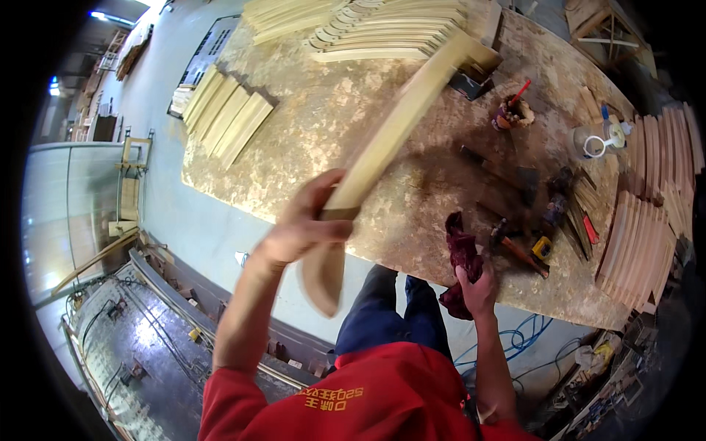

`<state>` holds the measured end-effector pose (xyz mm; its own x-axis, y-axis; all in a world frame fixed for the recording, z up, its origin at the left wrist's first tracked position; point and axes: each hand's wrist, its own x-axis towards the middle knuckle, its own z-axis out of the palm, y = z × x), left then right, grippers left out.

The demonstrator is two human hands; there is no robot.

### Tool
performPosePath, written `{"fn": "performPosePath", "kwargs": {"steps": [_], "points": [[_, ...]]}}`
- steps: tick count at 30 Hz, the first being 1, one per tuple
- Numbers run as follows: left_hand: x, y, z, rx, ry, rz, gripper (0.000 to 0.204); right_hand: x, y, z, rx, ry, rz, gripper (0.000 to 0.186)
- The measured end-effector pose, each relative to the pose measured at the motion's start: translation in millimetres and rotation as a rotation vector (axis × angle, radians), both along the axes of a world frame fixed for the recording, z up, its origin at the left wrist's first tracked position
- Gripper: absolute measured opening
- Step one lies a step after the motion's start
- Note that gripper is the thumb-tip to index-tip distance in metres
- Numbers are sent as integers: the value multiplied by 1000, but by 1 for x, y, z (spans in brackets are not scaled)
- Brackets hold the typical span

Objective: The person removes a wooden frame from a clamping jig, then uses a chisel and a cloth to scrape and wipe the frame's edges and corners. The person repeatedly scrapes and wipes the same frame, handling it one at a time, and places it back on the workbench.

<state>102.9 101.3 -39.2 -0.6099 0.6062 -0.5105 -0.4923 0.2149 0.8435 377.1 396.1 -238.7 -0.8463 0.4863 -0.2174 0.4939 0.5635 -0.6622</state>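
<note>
Gripped in my left hand (309, 220) is a long pale wooden piece (401, 121) with a curved lower end. It slants up and away over the worktable (316, 110), slightly blurred, and its far end passes in front of stacked wooden parts. My fingers wrap round it near the curved end, which hangs past the table's near edge. At that same edge, further right, my right hand (479, 288) is closed on a dark red cloth (463, 253), bunched up and partly over the tabletop.
Curved wooden parts (382, 29) and short slats (226, 117) lie at the table's far side and left. On the right are a hammer (518, 250), a tape measure (542, 248), a tin (512, 114) and stacked reddish slats (638, 246). A blue hose (518, 338) crosses the floor.
</note>
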Motion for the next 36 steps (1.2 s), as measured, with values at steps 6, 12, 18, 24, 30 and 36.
{"fn": "performPosePath", "kwargs": {"steps": [6, 12, 18, 24, 30, 36], "points": [[8, -107, -78, 301, -272, 271, 67, -37, 3, 20, -37, -162, -30, 58], [38, -156, -234, -493, 0, 376, 52, -54, 25, 37, 208, 135, 160, 41], [27, -159, -259, -1055, 303, -186, 69, -123, -56, 41, 116, -37, 835, 47], [20, -156, -251, -1207, 383, -395, 67, -139, -45, 0, 371, -482, 1059, 32], [23, -182, -272, -1090, 409, -276, 64, -151, -78, 25, 281, -321, 1074, 23], [-2, -178, -271, -1011, 400, -368, 59, -200, -302, -51, -62, 179, 1142, 8]]}}
